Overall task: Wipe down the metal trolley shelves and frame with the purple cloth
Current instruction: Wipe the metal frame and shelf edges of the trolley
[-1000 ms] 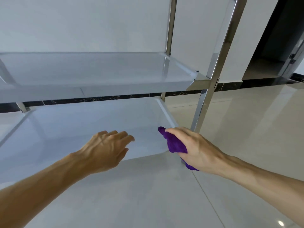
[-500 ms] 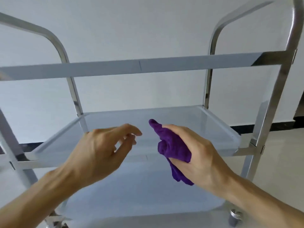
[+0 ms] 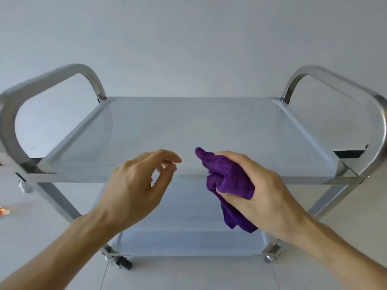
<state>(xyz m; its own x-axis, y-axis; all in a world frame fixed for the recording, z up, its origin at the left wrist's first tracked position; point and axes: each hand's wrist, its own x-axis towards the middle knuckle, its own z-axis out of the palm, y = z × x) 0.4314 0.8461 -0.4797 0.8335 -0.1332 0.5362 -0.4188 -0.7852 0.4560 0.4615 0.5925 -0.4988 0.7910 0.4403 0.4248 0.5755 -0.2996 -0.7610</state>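
A metal trolley stands in front of me, its top shelf (image 3: pixel 188 126) bare and shiny, with a curved handle (image 3: pixel 41 80) at the left end and another curved handle (image 3: pixel 339 80) at the right end. A lower shelf (image 3: pixel 188 237) shows beneath my hands. My right hand (image 3: pixel 261 191) grips a bunched purple cloth (image 3: pixel 228 181) in the air above the top shelf's front edge. My left hand (image 3: pixel 134 189) hovers beside it, fingers loosely curled, holding nothing.
The trolley rests on castors (image 3: pixel 123 262) on a pale tiled floor (image 3: pixel 188 275), close to a plain white wall (image 3: pixel 188 38). A small orange and white object (image 3: pixel 4 211) lies on the floor at the far left edge.
The view has risen from the lower shelves up to the top shelf. Both hands came up with it and closer together; the right hand still grips the cloth.
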